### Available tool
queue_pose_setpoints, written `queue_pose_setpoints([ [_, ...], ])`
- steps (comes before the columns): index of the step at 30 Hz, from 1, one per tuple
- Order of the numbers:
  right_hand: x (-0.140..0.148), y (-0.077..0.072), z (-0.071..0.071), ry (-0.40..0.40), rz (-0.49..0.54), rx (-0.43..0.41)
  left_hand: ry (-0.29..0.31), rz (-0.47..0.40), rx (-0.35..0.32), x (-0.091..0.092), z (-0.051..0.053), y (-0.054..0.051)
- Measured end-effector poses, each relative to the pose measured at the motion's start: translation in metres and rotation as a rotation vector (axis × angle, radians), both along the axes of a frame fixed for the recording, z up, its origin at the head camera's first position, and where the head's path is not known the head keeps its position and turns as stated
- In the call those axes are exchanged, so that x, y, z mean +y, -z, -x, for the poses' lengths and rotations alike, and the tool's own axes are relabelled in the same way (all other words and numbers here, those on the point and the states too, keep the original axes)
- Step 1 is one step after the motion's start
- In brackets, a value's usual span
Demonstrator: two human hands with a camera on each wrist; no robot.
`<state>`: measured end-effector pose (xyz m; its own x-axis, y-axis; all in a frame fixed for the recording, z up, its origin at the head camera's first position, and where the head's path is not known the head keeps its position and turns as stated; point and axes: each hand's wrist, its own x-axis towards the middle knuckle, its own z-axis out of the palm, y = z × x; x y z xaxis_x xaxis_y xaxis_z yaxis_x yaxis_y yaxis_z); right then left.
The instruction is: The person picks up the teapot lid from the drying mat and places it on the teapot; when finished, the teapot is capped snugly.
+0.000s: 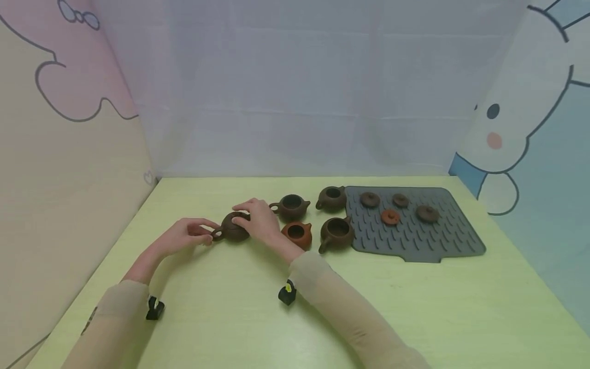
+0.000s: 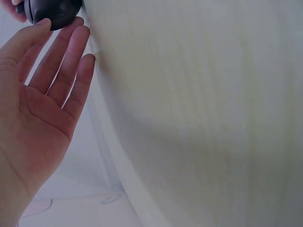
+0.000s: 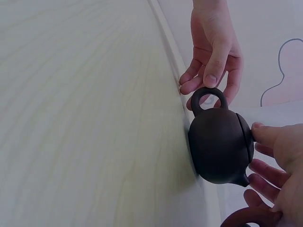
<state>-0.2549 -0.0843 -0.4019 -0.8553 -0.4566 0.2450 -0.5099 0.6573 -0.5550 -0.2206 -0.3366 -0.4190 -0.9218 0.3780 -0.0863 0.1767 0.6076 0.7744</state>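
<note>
A dark brown teapot (image 1: 235,228) with its lid on sits on the table, its handle toward my left hand (image 1: 190,237). Thumb and fingers of that hand pinch the teapot's handle (image 3: 195,101), as the right wrist view shows. My right hand (image 1: 261,220) reaches over the pot, its thumb and forefinger on the lid (image 3: 246,137); the knob is mostly hidden by the fingers. The left wrist view catches only part of the dark teapot (image 2: 57,13) beyond the left fingertips.
Lidless teapots stand right of my hands: one brown pot (image 1: 292,206), a reddish pot (image 1: 305,240), another brown pot (image 1: 331,206) and a larger one (image 1: 343,241). Several loose lids, including an orange lid (image 1: 390,217), lie on a grey mat (image 1: 419,243).
</note>
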Motion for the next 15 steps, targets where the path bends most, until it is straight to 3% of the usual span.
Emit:
queue_pose_setpoints([
  [9, 0.004, -0.002, -0.001, -0.021, -0.1, 0.047, 0.009, -0.003, 0.007, 0.002, -0.001, -0.004],
  [15, 0.011, -0.003, -0.007, -0.031, -0.11, 0.102, 0.0, 0.037, 0.104, 0.004, -0.004, -0.003],
])
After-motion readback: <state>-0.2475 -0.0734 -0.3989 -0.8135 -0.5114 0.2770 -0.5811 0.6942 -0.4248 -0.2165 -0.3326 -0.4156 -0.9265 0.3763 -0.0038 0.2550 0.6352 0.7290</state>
